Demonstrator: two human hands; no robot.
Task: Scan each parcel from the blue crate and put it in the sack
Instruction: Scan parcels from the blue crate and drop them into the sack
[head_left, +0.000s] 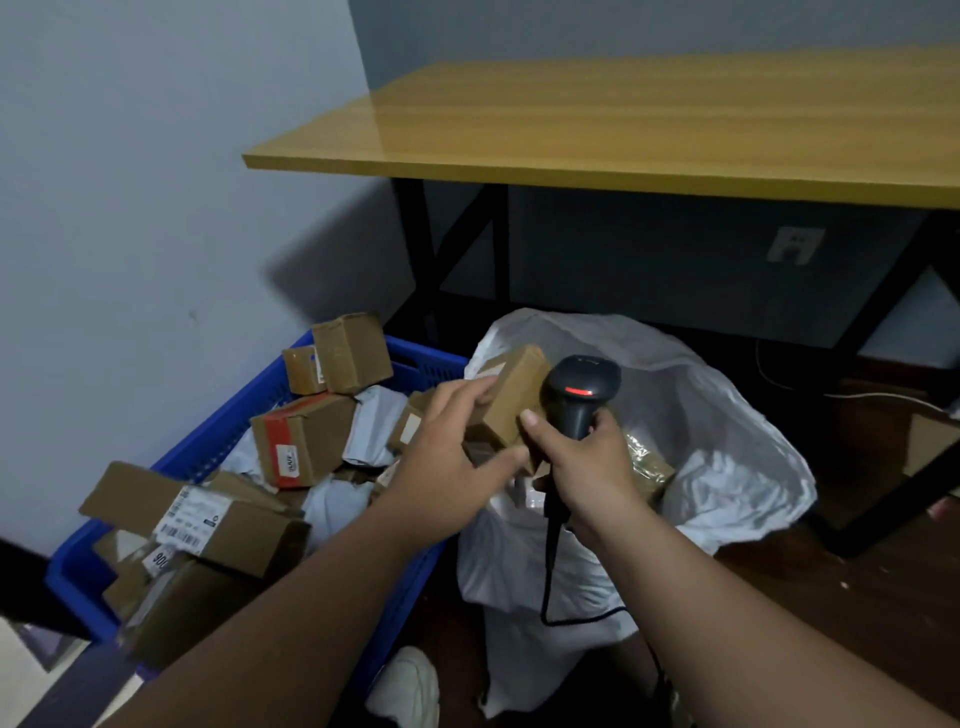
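My left hand (447, 452) grips a small brown cardboard parcel (511, 397) over the near rim of the white sack (727, 457). My right hand (587, 462) grips the handle of a black barcode scanner (579, 395), whose red light glows right beside the parcel. The scanner's cable hangs down in front of the sack. The blue crate (208, 452) at the left holds several brown boxes and grey mailer bags. Inside the sack a brown parcel (647, 467) shows behind my right hand.
A yellow-topped table (623, 124) on black legs stands behind the sack, against a grey wall. A wall socket (795, 244) sits under it. A white shoe (410, 686) shows at the bottom between crate and sack. The floor is dark wood.
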